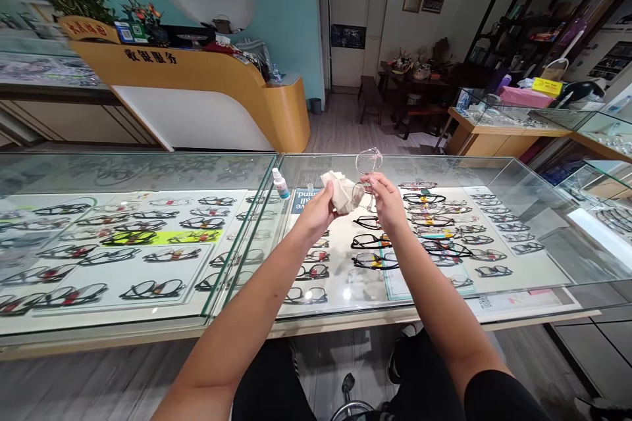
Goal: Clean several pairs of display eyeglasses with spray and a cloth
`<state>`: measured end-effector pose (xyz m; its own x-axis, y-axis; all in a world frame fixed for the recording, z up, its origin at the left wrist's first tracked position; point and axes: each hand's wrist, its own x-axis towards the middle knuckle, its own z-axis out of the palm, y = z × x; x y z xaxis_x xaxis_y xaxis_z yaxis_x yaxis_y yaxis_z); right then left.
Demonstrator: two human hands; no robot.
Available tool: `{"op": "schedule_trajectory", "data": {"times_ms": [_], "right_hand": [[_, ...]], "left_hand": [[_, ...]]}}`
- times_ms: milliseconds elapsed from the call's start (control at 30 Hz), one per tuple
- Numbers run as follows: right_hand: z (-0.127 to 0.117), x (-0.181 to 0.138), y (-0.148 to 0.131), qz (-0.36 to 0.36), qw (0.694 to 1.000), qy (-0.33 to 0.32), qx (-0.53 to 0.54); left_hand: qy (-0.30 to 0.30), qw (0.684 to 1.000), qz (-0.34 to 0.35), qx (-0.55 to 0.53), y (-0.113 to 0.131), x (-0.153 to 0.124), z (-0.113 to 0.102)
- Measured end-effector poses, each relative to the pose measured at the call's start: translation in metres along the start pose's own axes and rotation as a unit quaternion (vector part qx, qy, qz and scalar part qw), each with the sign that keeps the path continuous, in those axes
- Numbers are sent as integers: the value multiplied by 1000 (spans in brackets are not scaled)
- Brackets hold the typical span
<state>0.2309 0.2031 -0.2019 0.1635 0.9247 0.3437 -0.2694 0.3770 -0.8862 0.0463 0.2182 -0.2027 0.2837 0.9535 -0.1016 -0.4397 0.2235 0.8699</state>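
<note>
An optician's shop with a teal wall, and across the foreground a long glass-topped display table (518, 184) made of two cases joined at a seam near the middle.

A pair of clear-framed glasses (368, 163) is held in the air above the far edge of the table, just right of that seam. The right hand (385, 202) grips them, fingers closed on the frame at about the bridge, with one lens standing up above the fingertips. The other lens is tucked into a pale folded cloth (340, 191), which the left hand (318, 209) holds bunched, thumb and fingers pressed around it from both sides.

The glasses look light and thin, probably brittle at the hinges and easy to smudge or scratch on the lenses. The safest hold would be on the rim or bridge, never on the lens face or by bending a temple. The cloth is soft and limp and will fold to any shape.

A small white spray bottle (280, 184) stands on the glass at the far edge, just left of the cloth. Under the glass, rows of dark frames (429, 237) lie on white trays. Beyond the table stands a curved orange reception desk (197, 89).
</note>
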Motion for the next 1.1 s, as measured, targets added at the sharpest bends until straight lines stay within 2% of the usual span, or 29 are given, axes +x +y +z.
{"op": "schedule_trajectory", "data": {"times_ms": [167, 267, 367, 567, 867, 1100], "right_hand": [[0, -4, -5, -1, 996, -74, -51], [5, -9, -11, 21, 988, -124, -91], [10, -12, -16, 33, 982, -155, -106], [12, -12, -13, 46, 983, -164, -71], [12, -12, -17, 89, 985, -148, -1], [15, -14, -11, 97, 981, -167, -6]], "left_hand": [[34, 992, 92, -81, 18, 1, 6], [22, 988, 123, -90, 24, -2, 9], [-4, 990, 126, -56, 25, -5, 8], [-66, 991, 113, 17, 21, -8, 5], [-123, 983, 112, 78, 30, -14, 2], [-32, 982, 152, 112, 24, -12, 2]]}}
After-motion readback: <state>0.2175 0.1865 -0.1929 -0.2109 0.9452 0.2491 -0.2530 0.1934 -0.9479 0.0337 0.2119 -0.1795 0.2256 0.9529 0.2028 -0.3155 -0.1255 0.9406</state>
